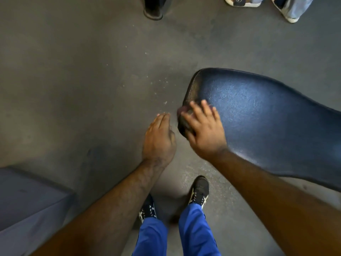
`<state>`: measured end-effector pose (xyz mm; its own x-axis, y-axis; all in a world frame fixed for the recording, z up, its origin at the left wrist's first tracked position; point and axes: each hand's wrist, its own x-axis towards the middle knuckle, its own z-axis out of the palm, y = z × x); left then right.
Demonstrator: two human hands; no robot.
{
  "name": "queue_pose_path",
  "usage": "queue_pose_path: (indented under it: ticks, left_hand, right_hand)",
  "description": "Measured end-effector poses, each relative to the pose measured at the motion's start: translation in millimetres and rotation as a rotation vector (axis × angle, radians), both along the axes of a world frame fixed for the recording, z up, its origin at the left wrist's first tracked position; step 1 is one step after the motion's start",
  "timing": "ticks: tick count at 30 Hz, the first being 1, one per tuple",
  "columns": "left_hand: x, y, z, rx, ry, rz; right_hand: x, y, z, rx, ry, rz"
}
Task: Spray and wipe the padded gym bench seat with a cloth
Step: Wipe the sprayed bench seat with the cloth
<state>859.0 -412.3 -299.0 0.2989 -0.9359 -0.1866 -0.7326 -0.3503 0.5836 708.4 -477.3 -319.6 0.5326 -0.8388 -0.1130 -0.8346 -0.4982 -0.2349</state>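
Blue seat, grey floor, blue trousers

The padded seat [258, 117] is dark blue with a worn brown end; the cloth [184, 119] looks pinkish-brown and blurred. The floor [83, 80] is grey with pale specks, the trousers [195, 231] bright blue, the shoes [200, 191] black with white stripes.

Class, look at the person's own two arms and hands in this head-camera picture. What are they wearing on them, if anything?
Nothing is worn on either. The left hand and the right hand are bare, with no gloves, and no rings, watch or wristband show. Both forearms are bare as far as the frame edge, so no sleeves are visible. The right hand looks slightly blurred.
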Motion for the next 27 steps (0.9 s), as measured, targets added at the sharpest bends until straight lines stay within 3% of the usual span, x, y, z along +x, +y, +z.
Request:
queue_pose_path:
  ticks: [2, 3, 6, 7, 11, 12, 15, 16, 20, 21, 25, 27]
  left_hand:
    - [0.3, -0.3, 0.2, -0.003, -0.003, -0.018]
    - [0.4, -0.1, 0.7, -0.008, 0.003, -0.022]
    - [-3.3, -3.1, 0.5, -0.032, 0.016, -0.053]
    - [-5.3, -3.2, 0.0, -0.037, 0.014, -0.066]
    - [-14.8, -11.5, 0.4, -0.052, 0.010, -0.101]
    - [-17.5, -14.0, 0.2, -0.064, 0.009, -0.112]
    - [-23.4, -21.8, -3.9, -0.093, -0.002, -0.150]
    - [-24.5, -23.7, -5.3, -0.092, -0.002, -0.152]
    - [-30.3, -32.9, -15.6, -0.103, -0.044, -0.184]
    - [-32.0, -35.1, -18.6, -0.119, -0.047, -0.211]
    - [-39.5, -53.1, -26.9, -0.170, -0.056, -0.285]
    - [-42.6, -64.6, -28.6, -0.204, -0.042, -0.243]
  right_hand:
    - [-21.9, 11.8, -0.8, -0.036, 0.021, 0.184]
    - [-31.6, 6.6, 0.8, -0.058, 0.026, 0.164]
    - [-34.0, 10.2, -0.8, -0.024, 0.025, -0.223]
    - [-29.1, 24.3, -3.2, -0.010, 0.024, -0.257]
    - [-55.7, 40.6, -4.5, -0.045, 0.052, 0.062]
    - [-63.6, 27.3, -3.2, -0.054, 0.060, 0.000]
    - [-50.1, 8.1, -0.4, -0.008, 0.050, -0.518]
    - [-38.5, 17.5, -1.1, -0.002, 0.055, -0.564]
    - [-55.3, 40.0, -2.6, -0.015, 0.069, -0.154]
    - [-69.0, 27.1, -4.6, -0.032, 0.081, -0.160]
    - [-68.0, -8.9, -6.9, -0.027, 0.053, -0.696]
    - [-52.2, 15.0, -6.7, -0.044, 0.044, -0.527]
